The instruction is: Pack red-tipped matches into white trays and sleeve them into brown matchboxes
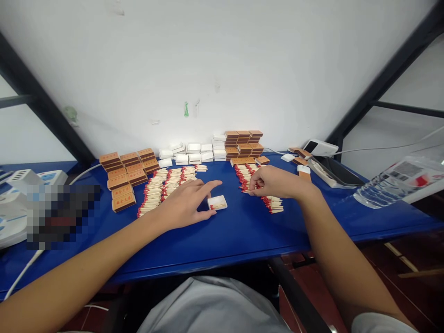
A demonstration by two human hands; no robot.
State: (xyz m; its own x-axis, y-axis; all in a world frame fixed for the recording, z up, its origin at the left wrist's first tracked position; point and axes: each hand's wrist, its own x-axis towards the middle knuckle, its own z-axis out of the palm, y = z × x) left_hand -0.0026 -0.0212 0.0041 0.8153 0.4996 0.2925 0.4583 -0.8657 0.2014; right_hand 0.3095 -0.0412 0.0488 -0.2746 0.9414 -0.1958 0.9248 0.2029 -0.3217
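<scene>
Orange matchbox (124, 200): "安全火柴" in red. Bottle label (406, 170) unreadable.

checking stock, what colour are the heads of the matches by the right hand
Red heads on those matches, seen best in the head view, the only one.

The plain white wall (222, 60) is bright, but under the flat blue table (239, 236) it is dark; the clear plastic bottle (381, 187) looks stretched, and dark blurry squares (64, 215) hide one spot

place: desk nook, room type unclear | blue desktop (236, 238) | white wall (222, 60) | dark frame (45, 108) | red floor tiles (312, 289)
</scene>
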